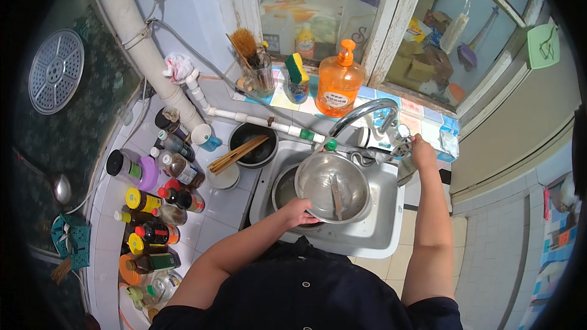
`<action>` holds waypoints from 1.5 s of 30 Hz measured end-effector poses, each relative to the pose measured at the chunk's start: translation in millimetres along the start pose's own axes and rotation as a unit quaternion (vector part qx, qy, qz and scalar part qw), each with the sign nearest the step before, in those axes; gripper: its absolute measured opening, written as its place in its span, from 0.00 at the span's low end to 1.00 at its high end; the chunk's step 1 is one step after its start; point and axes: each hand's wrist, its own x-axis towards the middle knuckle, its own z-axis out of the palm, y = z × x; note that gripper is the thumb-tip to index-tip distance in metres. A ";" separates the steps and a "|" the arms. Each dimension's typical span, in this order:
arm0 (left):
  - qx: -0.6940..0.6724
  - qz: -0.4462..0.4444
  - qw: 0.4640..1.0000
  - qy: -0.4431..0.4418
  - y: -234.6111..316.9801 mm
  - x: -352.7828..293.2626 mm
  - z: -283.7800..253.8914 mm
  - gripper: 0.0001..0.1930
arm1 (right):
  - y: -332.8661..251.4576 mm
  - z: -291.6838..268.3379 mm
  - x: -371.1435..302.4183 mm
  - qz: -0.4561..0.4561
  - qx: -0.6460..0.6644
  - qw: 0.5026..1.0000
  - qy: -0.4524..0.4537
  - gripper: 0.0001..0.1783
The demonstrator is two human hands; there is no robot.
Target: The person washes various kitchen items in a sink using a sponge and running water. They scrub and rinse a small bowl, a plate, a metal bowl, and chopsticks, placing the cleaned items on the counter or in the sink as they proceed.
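My left hand [297, 211] grips the near-left rim of a stainless steel bowl [354, 192], tilted over the sink [386, 220]. Inside the bowl lies a narrow greyish strip; I cannot tell whether it is an object or a reflection. A second metal basin [282, 188] sits in the sink, partly hidden under the bowl. At the right, my right hand [424, 151] is closed at the faucet handle [403, 148]; its fingertips are partly hidden. The chrome spout of the faucet [365, 107] arches over toward the bowl.
On the ledge stand an orange soap pump bottle [340, 82], a sponge [297, 69] in a cup and a glass with brushes [260, 74]. Left of the sink, chopsticks [237, 154] lie across a dark bowl [260, 157]. Several sauce bottles [181, 170] crowd the left counter.
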 end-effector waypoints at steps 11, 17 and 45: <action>0.040 0.018 0.999 0.015 5.9 6.3 20.9 0.27 | -32.7 14.6 -26.5 0.048 0.068 0.996 0.041 0.22; 0.096 0.040 0.995 0.007 6.5 11.2 10.4 0.28 | -37.0 13.9 -70.5 0.061 0.350 0.934 -0.034 0.28; 0.662 0.352 0.604 0.271 15.4 -18.6 7.5 0.43 | -78.3 187.5 -138.3 -0.076 0.246 0.847 -0.464 0.27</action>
